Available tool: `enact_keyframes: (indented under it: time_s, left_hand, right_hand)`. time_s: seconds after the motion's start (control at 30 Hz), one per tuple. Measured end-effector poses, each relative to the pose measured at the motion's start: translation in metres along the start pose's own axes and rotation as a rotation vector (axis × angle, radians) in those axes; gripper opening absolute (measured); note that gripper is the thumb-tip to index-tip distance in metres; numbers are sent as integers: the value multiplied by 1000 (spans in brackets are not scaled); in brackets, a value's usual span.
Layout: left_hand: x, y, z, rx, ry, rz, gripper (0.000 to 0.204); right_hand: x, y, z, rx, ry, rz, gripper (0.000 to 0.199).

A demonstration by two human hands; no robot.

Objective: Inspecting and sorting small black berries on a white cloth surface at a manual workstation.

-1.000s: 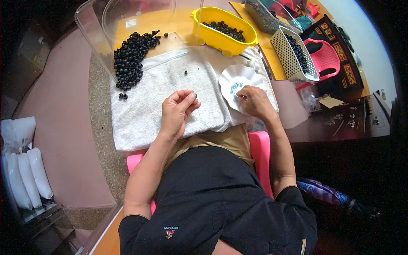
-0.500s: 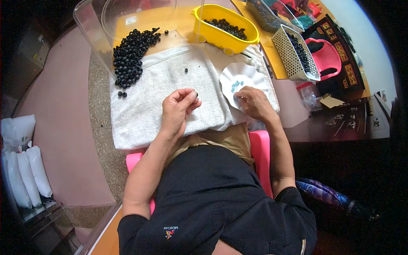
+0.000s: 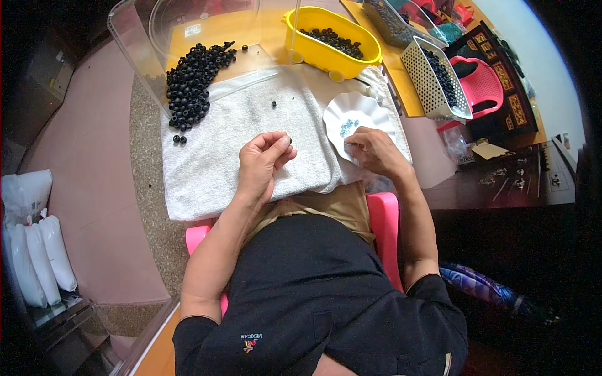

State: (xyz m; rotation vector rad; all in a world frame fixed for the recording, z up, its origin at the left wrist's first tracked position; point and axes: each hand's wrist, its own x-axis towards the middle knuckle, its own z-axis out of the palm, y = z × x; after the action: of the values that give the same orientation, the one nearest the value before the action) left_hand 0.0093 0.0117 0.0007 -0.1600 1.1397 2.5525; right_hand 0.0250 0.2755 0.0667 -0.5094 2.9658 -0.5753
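Above the white towel (image 3: 213, 169), my left hand (image 3: 264, 160) pinches a small black bead (image 3: 289, 141) between thumb and forefinger. My right hand (image 3: 375, 150) reaches over the near part of a white fluted dish (image 3: 332, 119), its fingertips pinched together. Whatever those fingertips hold, if anything, is hidden. Small light-blue pieces (image 3: 348, 128) lie in the dish just beyond the fingers. A heap of black beads (image 3: 191, 84) spreads over the towel's far left corner. One loose black bead (image 3: 274, 104) rests on the towel beyond my left hand.
A yellow tub (image 3: 370, 47) with dark beads stands beyond the dish. To its right are a white perforated basket (image 3: 461, 113) of dark pieces and a pink basket (image 3: 486, 91). A clear plastic bin (image 3: 135, 56) stands at the far left. Pink chair arms (image 3: 384, 219) flank me.
Both hands stay almost where they were. My right hand's fingers shift very slightly over the dish.
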Motion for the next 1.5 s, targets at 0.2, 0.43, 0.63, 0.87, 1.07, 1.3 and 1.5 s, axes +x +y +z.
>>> enact_keyframes:
  time_s: [0.2,0.43,0.63,0.87,1.07,1.3,1.5]
  left_hand:
    - [1,-1,0,0,-4,4,10]
    - [1,-2,-1,-1,-4,1,10]
    - [0,-1,-2,3,-7,-1,10]
    - [0,-1,-2,4,-3,-1,11]
    - [1,-1,-2,1,-13,-5,10]
    - [1,-2,-2,-10,-16,0,9]
    - [-4,1,6,-4,-36,-13,10]
  right_hand:
    - [2,7,8,49,19,10,14]
    - [0,10,10,88,-9,80,15]
    - [0,4,7,109,-10,88,13]
    - [-7,19,24,298,195,61,10]
    - [-5,23,17,216,260,24,10]
    - [-5,26,21,201,325,-1,10]
    - [-6,34,24,440,313,97,11]
